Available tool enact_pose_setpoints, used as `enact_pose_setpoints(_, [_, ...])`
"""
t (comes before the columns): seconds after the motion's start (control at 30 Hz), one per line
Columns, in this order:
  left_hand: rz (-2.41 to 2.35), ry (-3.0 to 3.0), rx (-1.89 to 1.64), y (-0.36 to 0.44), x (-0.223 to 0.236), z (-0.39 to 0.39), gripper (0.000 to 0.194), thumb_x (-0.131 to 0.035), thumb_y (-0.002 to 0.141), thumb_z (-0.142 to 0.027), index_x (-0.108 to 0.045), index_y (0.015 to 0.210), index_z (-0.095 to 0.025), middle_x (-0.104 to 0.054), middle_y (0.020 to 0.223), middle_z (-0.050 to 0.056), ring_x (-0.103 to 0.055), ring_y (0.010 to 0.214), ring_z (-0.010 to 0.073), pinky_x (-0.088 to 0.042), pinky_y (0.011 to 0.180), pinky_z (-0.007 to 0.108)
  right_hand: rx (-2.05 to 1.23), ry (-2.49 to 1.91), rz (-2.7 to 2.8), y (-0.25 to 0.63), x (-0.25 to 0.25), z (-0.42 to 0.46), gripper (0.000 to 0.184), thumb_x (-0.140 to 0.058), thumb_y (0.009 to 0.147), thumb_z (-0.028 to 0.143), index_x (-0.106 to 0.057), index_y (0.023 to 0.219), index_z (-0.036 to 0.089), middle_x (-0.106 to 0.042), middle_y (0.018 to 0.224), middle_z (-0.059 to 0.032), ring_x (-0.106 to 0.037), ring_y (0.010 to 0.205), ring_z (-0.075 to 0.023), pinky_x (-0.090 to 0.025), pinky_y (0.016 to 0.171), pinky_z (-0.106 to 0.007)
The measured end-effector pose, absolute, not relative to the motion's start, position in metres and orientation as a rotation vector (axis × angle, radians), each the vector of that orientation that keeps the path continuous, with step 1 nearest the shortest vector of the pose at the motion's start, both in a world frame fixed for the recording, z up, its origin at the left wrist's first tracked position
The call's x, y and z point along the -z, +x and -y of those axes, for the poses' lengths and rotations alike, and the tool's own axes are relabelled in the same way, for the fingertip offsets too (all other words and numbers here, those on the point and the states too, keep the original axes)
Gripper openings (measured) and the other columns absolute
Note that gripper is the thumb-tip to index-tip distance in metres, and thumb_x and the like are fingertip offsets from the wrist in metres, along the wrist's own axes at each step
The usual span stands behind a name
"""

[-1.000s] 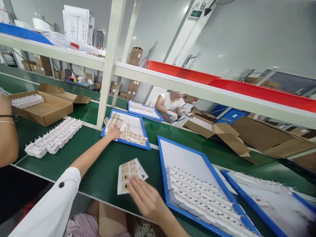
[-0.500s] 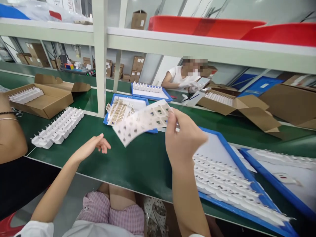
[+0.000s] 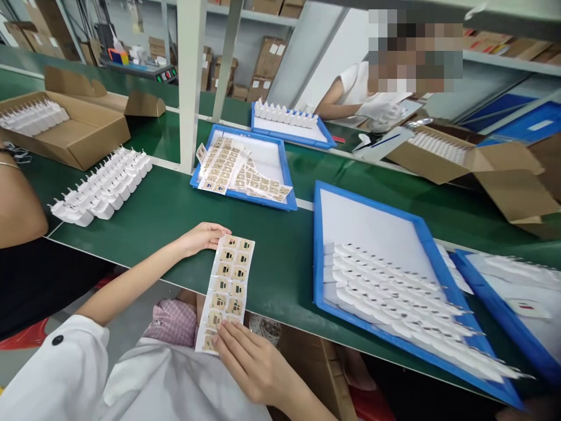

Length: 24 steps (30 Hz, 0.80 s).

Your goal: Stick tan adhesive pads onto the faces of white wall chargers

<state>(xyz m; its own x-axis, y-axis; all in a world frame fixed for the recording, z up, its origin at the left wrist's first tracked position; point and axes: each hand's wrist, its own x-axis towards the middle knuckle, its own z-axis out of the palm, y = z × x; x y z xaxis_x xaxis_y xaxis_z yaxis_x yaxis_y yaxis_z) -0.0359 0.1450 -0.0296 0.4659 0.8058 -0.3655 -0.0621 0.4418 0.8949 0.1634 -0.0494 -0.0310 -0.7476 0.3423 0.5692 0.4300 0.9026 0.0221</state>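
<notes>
A long white sheet of tan stickers (image 3: 228,271) with dark rectangular marks hangs over the table's front edge, face up. My left hand (image 3: 204,238) pinches its far top corner, the fingers closed there. At the near end, the fingers of my right hand (image 3: 252,358) lie together across the lower stickers; the thumb is hidden beneath the sheet. More tan sticker sheets (image 3: 219,166) overlap in a blue-rimmed tray (image 3: 287,193) beyond my left hand. To the right, white plastic pieces with metal prongs (image 3: 390,298) lie in rows in a larger blue tray (image 3: 319,245).
White pronged pieces (image 3: 105,190) stand in rows at left, near an open cardboard box (image 3: 94,131). A shelf post (image 3: 189,88) rises behind. Across the table a gloved co-worker (image 3: 350,96) sits by another open box (image 3: 438,166). Another person's arm (image 3: 20,204) is at far left.
The sticker sheet has come down and toward me, turned from its pale side to its printed side. My left hand now holds its far end. The view has tilted downward.
</notes>
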Motion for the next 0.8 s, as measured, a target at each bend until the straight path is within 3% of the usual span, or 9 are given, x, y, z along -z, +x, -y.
enact_pose_setpoints(0.2, [-0.980,1.100,-0.546,-0.026,0.029,-0.151,0.030,-0.084,0.076,-0.037,-0.070,0.088,-0.012,-0.078,0.083,0.007,-0.074,0.077,0.0169,-0.060,0.080,0.033,0.242,-0.598,2.500,0.165,0.039,0.039,0.023,-0.053,0.097,0.010,-0.075,0.104,0.009,-0.081,0.106,-0.0158,-0.078,0.099,-0.0250,-0.065,0.091,-0.037])
enact_pose_setpoints(0.27, [-1.001,1.170,-0.567,-0.023,0.024,-0.157,0.025,-0.082,0.077,-0.033,-0.069,0.084,-0.012,-0.076,0.078,0.006,-0.072,0.072,0.0156,-0.060,0.078,0.033,0.102,-0.630,2.499,0.167,0.037,0.034,0.019,-0.060,0.099,0.021,-0.074,0.107,0.011,-0.080,0.109,-0.0152,-0.077,0.104,-0.0258,-0.064,0.096,-0.040])
enact_pose_setpoints(0.37, [-1.001,1.317,-0.599,-0.017,0.011,-0.164,0.018,-0.074,0.083,-0.030,-0.068,0.084,-0.012,-0.070,0.069,0.002,-0.066,0.065,0.0130,-0.057,0.074,0.031,-0.142,-0.785,2.349,0.180,0.020,0.008,0.043,-0.057,0.100,0.051,-0.070,0.122,0.016,-0.077,0.122,-0.0148,-0.071,0.119,-0.0287,-0.056,0.108,-0.049])
enact_pose_setpoints(0.47, [-0.928,1.504,-0.606,-0.006,-0.010,-0.165,0.015,-0.067,0.086,-0.027,-0.070,0.086,-0.013,-0.068,0.070,0.000,-0.063,0.068,0.0126,-0.054,0.078,0.030,-0.373,-1.228,1.886,0.198,-0.002,-0.042,0.049,-0.068,0.093,0.048,-0.065,0.133,0.020,-0.069,0.136,-0.0164,-0.065,0.128,-0.0320,-0.053,0.109,-0.053])
enact_pose_setpoints(0.5, [-0.896,1.554,-0.603,-0.003,-0.018,-0.164,0.015,-0.066,0.086,-0.026,-0.071,0.088,-0.013,-0.069,0.073,0.000,-0.063,0.071,0.0135,-0.053,0.080,0.030,-0.538,-1.362,1.717,0.202,-0.008,-0.060,0.053,-0.078,0.084,0.045,-0.067,0.130,0.021,-0.072,0.131,-0.0150,-0.068,0.121,-0.0325,-0.055,0.105,-0.052])
enact_pose_setpoints(0.6, [-0.893,1.805,-0.639,-0.003,-0.042,-0.151,0.021,-0.060,0.090,-0.024,-0.072,0.104,-0.015,-0.073,0.093,0.004,-0.066,0.090,0.0192,-0.052,0.091,0.034,-1.105,-1.448,1.373,0.210,-0.009,-0.102,0.042,-0.090,0.062,0.043,-0.076,0.093,0.018,-0.079,0.086,-0.0082,-0.074,0.077,-0.0278,-0.062,0.075,-0.043])
enact_pose_setpoints(0.7, [-1.051,2.230,-0.754,-0.023,-0.060,-0.121,0.031,-0.052,0.096,-0.027,-0.065,0.122,-0.017,-0.070,0.122,0.009,-0.062,0.116,0.0263,-0.048,0.104,0.043,-1.133,-1.407,1.175,0.214,0.007,-0.107,0.039,-0.082,0.069,0.054,-0.069,0.079,0.018,-0.075,0.072,-0.0054,-0.071,0.063,-0.0227,-0.059,0.062,-0.035])
enact_pose_setpoints(0.8, [-1.216,2.314,-0.923,-0.052,-0.059,-0.085,0.030,-0.047,0.101,-0.035,-0.064,0.120,-0.019,-0.069,0.120,0.009,-0.060,0.117,0.0277,-0.047,0.107,0.047,-1.027,-1.375,0.990,0.214,0.030,-0.071,0.038,-0.073,0.078,0.057,-0.065,0.089,0.022,-0.078,0.084,-0.0052,-0.075,0.074,-0.0230,-0.062,0.066,-0.036])
